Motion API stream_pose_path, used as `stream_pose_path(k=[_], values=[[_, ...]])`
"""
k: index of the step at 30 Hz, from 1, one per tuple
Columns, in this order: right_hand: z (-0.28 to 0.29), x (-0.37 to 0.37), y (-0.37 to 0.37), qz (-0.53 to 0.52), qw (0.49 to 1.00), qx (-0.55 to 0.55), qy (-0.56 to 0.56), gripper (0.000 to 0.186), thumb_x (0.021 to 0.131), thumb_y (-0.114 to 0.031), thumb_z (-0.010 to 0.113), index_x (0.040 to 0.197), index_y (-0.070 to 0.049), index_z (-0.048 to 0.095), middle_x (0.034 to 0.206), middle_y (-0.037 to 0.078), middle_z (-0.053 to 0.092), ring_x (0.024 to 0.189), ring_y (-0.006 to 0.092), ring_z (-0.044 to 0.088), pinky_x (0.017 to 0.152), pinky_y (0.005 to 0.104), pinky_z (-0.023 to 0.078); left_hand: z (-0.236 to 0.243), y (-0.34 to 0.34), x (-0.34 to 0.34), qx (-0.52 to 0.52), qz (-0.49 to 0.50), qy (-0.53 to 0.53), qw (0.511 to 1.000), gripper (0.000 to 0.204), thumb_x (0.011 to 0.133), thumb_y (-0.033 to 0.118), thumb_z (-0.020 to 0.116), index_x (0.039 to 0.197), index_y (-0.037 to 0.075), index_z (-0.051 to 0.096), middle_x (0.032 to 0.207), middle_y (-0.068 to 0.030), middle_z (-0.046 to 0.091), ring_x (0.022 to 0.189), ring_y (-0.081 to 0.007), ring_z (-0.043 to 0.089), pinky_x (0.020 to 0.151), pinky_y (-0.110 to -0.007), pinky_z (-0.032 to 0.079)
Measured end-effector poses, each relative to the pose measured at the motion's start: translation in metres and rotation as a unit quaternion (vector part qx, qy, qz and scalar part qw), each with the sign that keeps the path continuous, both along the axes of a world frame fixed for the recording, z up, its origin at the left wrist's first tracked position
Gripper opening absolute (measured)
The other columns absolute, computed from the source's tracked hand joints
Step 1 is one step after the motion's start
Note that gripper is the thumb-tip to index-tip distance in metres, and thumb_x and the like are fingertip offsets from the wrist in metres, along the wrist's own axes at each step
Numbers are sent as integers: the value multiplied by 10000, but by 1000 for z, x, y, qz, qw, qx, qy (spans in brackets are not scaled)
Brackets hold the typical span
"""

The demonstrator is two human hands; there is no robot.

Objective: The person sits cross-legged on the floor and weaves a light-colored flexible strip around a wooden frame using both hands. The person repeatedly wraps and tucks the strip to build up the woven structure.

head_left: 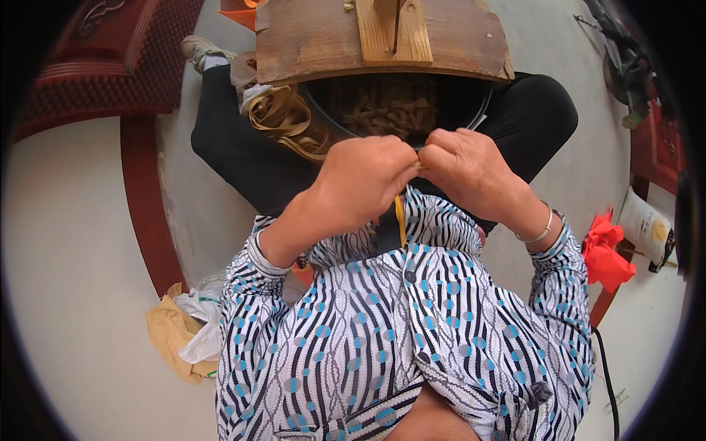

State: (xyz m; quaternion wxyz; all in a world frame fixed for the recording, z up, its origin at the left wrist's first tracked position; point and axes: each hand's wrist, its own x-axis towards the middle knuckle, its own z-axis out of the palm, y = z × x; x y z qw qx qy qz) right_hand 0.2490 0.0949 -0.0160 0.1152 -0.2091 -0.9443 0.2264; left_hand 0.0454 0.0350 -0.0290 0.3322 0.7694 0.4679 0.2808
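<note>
My left hand (365, 176) and my right hand (471, 167) meet in front of my chest, fingers closed in a pinch. Between the fingertips shows a sliver of a small tan piece (420, 165); most of it is hidden by the fingers. A narrow yellow strip (401, 219) hangs below the left hand; whether it is held, I cannot tell. Just beyond the hands is a dark round basin (482, 110) with many short brown pieces (390, 110) inside. Coiled flat tan strips (283, 117) lie at the basin's left side.
A wooden board (309, 45) with a lighter block (415, 37) and an upright metal spike (397, 33) covers the basin's far part. My legs bend around both. Tan and white bags (176, 331) lie at left, a red bag (607, 253) at right. Dark red carved furniture (110, 66) stands far left.
</note>
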Motion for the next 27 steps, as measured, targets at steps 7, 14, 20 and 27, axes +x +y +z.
stream_pose_path(k=[7,14,20,27], values=[[18,17,-8,57,994,-95,8,159,768,-95,686,775,-74,529,714,66,529,644,255,566,570,363,430,16,-29,-4,33,-51,73,995,150,741,116,699,795,63,570,733,-77,542,703,-268,563,613,-373,451],[5,8,2,-167,943,-242,153,154,888,-15,606,1040,-3,594,802,103,583,691,200,582,635,298,477,0,11,-4,42,72,-59,995,137,841,108,640,944,33,590,812,-112,579,742,-292,593,632,-371,473],[-13,-16,49,-260,896,-262,247,141,932,-79,585,1053,-5,592,777,22,560,700,88,505,639,234,437,-12,68,-12,-100,156,-257,948,206,918,58,554,1114,6,591,855,-4,605,764,-58,573,678,-212,474],[-34,-35,95,-266,892,-224,289,160,940,-117,592,1051,-2,609,802,27,593,756,87,525,688,240,447,-23,114,-18,70,204,-133,967,203,888,54,558,1078,-5,596,838,-43,612,691,-87,544,635,-247,463]])
